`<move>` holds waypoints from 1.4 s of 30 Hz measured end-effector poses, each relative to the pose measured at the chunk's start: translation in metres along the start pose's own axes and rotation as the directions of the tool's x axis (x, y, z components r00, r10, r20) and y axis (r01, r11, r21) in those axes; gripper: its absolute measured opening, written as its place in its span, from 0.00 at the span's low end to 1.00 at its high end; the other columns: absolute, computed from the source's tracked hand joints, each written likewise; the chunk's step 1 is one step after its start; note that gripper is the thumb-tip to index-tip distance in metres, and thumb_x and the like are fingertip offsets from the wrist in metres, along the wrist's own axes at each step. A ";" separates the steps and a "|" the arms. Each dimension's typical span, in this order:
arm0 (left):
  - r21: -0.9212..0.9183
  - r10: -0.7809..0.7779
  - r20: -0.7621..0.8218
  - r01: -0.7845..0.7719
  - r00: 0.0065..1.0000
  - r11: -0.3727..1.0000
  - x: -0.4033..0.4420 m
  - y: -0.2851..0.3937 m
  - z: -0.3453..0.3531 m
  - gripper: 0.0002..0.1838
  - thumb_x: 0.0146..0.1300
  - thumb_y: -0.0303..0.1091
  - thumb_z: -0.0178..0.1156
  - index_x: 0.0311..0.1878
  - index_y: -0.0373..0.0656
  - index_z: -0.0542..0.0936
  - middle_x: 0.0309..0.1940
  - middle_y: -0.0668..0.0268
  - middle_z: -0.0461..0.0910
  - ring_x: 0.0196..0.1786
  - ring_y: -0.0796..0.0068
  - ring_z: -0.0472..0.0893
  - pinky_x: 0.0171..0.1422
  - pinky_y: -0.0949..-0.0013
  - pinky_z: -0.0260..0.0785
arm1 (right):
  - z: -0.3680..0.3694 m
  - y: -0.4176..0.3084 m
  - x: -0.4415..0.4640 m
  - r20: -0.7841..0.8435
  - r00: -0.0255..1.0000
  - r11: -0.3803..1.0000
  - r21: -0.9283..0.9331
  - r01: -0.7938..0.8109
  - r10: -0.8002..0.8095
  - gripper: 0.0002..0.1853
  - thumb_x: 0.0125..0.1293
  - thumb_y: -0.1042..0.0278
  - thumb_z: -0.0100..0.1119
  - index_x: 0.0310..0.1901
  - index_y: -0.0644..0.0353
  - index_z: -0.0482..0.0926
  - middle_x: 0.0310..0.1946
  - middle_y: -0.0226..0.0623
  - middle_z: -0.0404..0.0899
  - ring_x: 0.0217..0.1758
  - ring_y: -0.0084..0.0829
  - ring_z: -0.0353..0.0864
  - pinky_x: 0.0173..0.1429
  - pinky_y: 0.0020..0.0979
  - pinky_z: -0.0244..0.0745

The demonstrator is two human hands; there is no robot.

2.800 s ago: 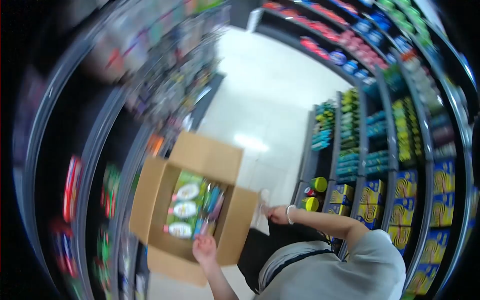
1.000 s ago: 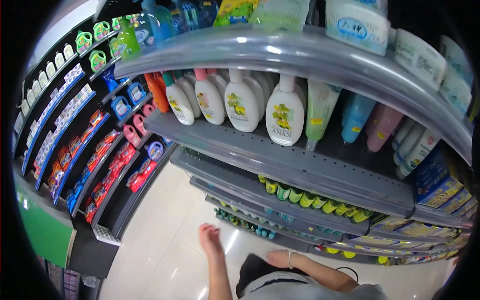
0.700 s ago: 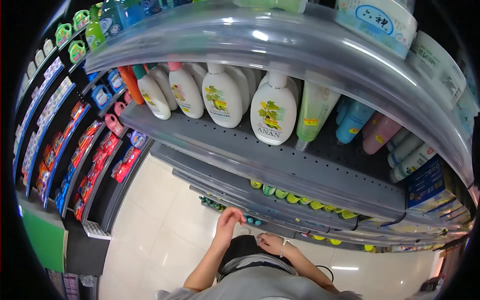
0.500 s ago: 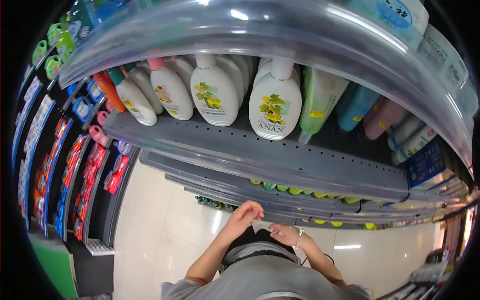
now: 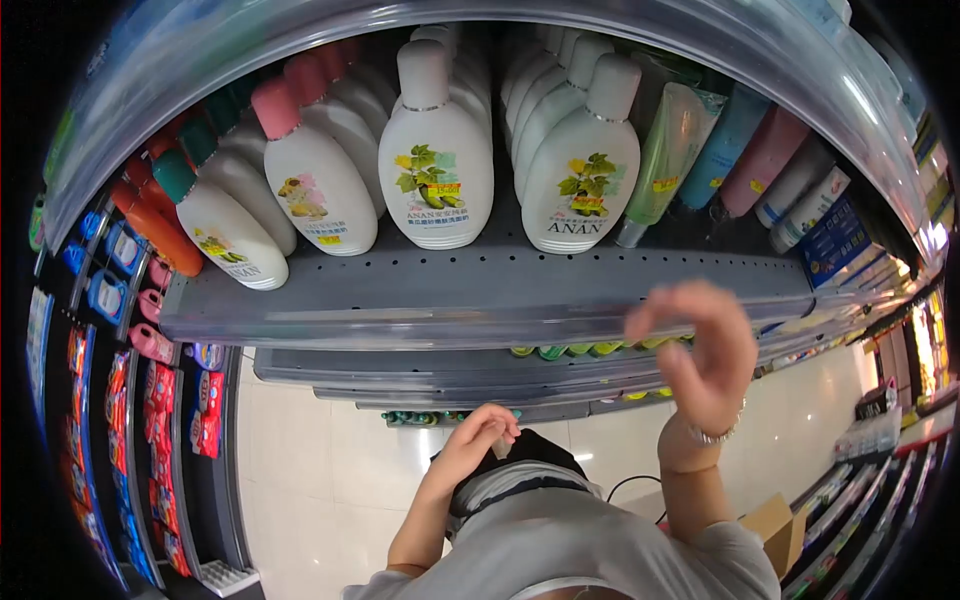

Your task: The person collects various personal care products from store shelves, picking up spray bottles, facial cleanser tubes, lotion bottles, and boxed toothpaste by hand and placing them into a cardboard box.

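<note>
Grey shelf (image 5: 420,288) near, right hand (image 5: 708,358) raised, empty, fingers loosely curled; left hand (image 5: 474,440) low, its grip unclear

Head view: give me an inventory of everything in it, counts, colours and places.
Near shelf: one, grey, centre
White-capped bottles: two in front, more behind, white, shelf middle
Pink-capped bottles: one in front, more behind, white, left of those
Teal-capped bottles: one in front, more behind, white, further left
Orange bottles: several, shelf's left end
Tubes: several, green, blue, pink, white, shelf right
Boxes: uncounted, blue, right end
Packs: many, mostly red, far left
Carton: one, brown, lower right
Floor: pale, below
Left hand: one, lower centre
Right hand: one, blurred, braceleted, right
</note>
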State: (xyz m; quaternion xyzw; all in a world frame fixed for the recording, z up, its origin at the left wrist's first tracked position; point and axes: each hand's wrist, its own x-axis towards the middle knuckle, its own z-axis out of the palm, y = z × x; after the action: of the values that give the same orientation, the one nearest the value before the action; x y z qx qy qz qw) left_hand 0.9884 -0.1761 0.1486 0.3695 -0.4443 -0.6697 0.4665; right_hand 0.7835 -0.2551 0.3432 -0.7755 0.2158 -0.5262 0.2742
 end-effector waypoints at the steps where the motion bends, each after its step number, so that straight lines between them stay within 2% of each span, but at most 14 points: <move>1: 0.009 -0.003 0.015 0.003 1.000 1.000 -0.002 0.002 -0.004 0.07 0.62 0.25 0.43 0.39 0.37 0.71 0.33 0.65 0.73 0.37 0.76 0.72 0.46 0.73 0.64 | 0.006 0.002 0.015 -0.101 0.990 0.972 -0.222 0.071 -0.096 0.17 0.45 0.81 0.55 0.42 0.67 0.72 0.37 0.40 0.74 0.31 0.29 0.76 0.38 0.27 0.70; 4: 0.060 0.015 0.035 -0.017 0.999 0.998 -0.005 0.002 -0.013 0.07 0.63 0.26 0.42 0.38 0.37 0.71 0.32 0.65 0.73 0.37 0.76 0.72 0.46 0.74 0.64 | 0.023 0.007 0.038 -0.366 0.920 0.974 -0.218 0.064 -0.142 0.17 0.49 0.80 0.54 0.44 0.67 0.70 0.42 0.41 0.71 0.28 0.21 0.73 0.33 0.20 0.68; 8: 0.023 0.001 0.058 -0.003 0.998 1.000 -0.012 0.000 -0.025 0.07 0.62 0.26 0.43 0.38 0.37 0.71 0.32 0.65 0.73 0.37 0.76 0.72 0.46 0.73 0.64 | 0.031 0.007 0.052 -0.386 0.919 0.960 -0.278 -0.036 -0.078 0.17 0.54 0.80 0.50 0.47 0.68 0.67 0.44 0.43 0.71 0.27 0.17 0.70 0.34 0.17 0.67; 11: 0.003 -0.002 0.050 0.002 0.999 1.000 -0.017 0.002 -0.032 0.07 0.62 0.26 0.43 0.38 0.37 0.71 0.33 0.64 0.73 0.37 0.75 0.72 0.47 0.73 0.64 | 0.035 0.013 0.060 -0.390 0.913 0.910 -0.411 -0.055 -0.121 0.17 0.49 0.78 0.57 0.44 0.63 0.71 0.14 0.28 0.67 0.15 0.15 0.65 0.24 0.16 0.61; 17: -0.011 -0.001 0.048 0.001 0.999 1.000 -0.022 0.002 -0.043 0.06 0.61 0.27 0.44 0.39 0.37 0.71 0.32 0.64 0.73 0.37 0.75 0.72 0.47 0.72 0.63 | 0.040 0.014 0.068 -0.490 0.871 0.897 -0.399 -0.189 -0.035 0.18 0.47 0.74 0.60 0.43 0.61 0.72 0.17 0.30 0.69 0.16 0.15 0.65 0.23 0.17 0.60; 21: 0.014 -0.001 0.054 0.000 0.999 1.000 -0.021 0.004 -0.049 0.06 0.61 0.27 0.44 0.39 0.37 0.70 0.32 0.64 0.73 0.37 0.75 0.72 0.48 0.72 0.63 | 0.040 0.013 0.073 -0.461 0.875 0.825 -0.546 -0.148 -0.148 0.19 0.45 0.71 0.63 0.42 0.62 0.73 0.17 0.30 0.70 0.17 0.16 0.66 0.22 0.20 0.61; 28: 0.002 -0.004 0.062 0.004 0.998 1.000 -0.021 0.006 -0.050 0.07 0.61 0.26 0.43 0.39 0.37 0.70 0.33 0.63 0.74 0.38 0.75 0.72 0.49 0.73 0.62 | 0.042 0.008 0.061 -0.299 0.952 0.795 -0.562 -0.228 0.061 0.22 0.42 0.59 0.67 0.37 0.64 0.74 0.27 0.44 0.76 0.25 0.37 0.76 0.30 0.29 0.70; 30: -0.003 -0.004 0.068 0.004 0.998 1.000 -0.022 0.008 -0.049 0.07 0.61 0.26 0.43 0.39 0.37 0.70 0.34 0.63 0.74 0.38 0.74 0.72 0.49 0.73 0.62 | 0.039 0.004 0.053 -0.266 0.964 0.755 -0.629 -0.188 0.018 0.23 0.41 0.57 0.68 0.37 0.64 0.74 0.27 0.43 0.76 0.25 0.37 0.76 0.31 0.29 0.71; 32: -0.009 -0.009 0.083 0.010 0.997 1.000 -0.022 0.012 -0.049 0.07 0.61 0.25 0.44 0.39 0.37 0.70 0.33 0.63 0.74 0.39 0.74 0.73 0.49 0.72 0.63 | 0.035 0.011 0.035 -0.262 0.887 0.696 -0.712 0.089 -0.381 0.26 0.40 0.54 0.69 0.35 0.66 0.73 0.27 0.41 0.76 0.24 0.35 0.75 0.32 0.29 0.71; 34: -0.036 0.002 0.120 0.003 0.993 0.999 -0.021 0.010 -0.052 0.07 0.62 0.26 0.44 0.40 0.37 0.70 0.34 0.61 0.74 0.40 0.72 0.73 0.48 0.71 0.64 | 0.041 0.000 0.023 -0.547 0.725 0.881 -0.437 0.180 -0.419 0.29 0.35 0.54 0.72 0.36 0.66 0.73 0.29 0.41 0.77 0.26 0.33 0.77 0.33 0.28 0.72; 36: -0.102 0.006 0.161 0.011 0.987 0.995 -0.019 0.011 -0.053 0.08 0.63 0.30 0.44 0.40 0.36 0.70 0.34 0.60 0.74 0.40 0.70 0.74 0.49 0.68 0.64 | 0.044 -0.012 -0.003 -0.718 0.666 0.960 -0.013 0.280 -0.205 0.32 0.32 0.52 0.73 0.37 0.67 0.74 0.29 0.40 0.77 0.27 0.31 0.78 0.32 0.29 0.73; 38: -0.211 0.007 0.241 0.045 0.970 0.976 -0.015 0.007 -0.057 0.12 0.62 0.34 0.45 0.43 0.36 0.69 0.37 0.58 0.73 0.43 0.69 0.73 0.51 0.67 0.64 | 0.038 -0.010 -0.021 -0.477 0.853 0.868 0.310 0.388 -0.211 0.32 0.32 0.51 0.73 0.37 0.66 0.74 0.26 0.37 0.77 0.26 0.32 0.78 0.31 0.29 0.73; 40: -0.322 0.018 0.320 0.091 0.947 0.942 -0.010 0.011 -0.051 0.15 0.62 0.38 0.46 0.46 0.36 0.68 0.40 0.57 0.73 0.46 0.67 0.73 0.53 0.66 0.63 | 0.029 -0.014 -0.038 0.085 0.994 0.997 0.011 0.072 -0.073 0.30 0.32 0.51 0.72 0.34 0.64 0.74 0.23 0.36 0.77 0.23 0.31 0.78 0.28 0.29 0.72; 42: -0.604 0.118 0.273 0.074 0.955 0.794 -0.008 0.022 -0.032 0.29 0.58 0.53 0.46 0.51 0.35 0.65 0.48 0.50 0.69 0.52 0.61 0.70 0.58 0.61 0.59 | 0.064 0.003 -0.061 0.189 0.976 0.994 -0.038 -0.102 0.107 0.28 0.37 0.52 0.71 0.37 0.62 0.73 0.24 0.38 0.77 0.24 0.34 0.78 0.27 0.30 0.71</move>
State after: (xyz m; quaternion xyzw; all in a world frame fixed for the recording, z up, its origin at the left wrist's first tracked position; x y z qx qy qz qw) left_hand 1.0264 -0.1799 0.1590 0.0900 -0.2748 -0.8187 0.4961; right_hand 0.8214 -0.2070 0.2798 -0.8137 0.2364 -0.4311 0.3101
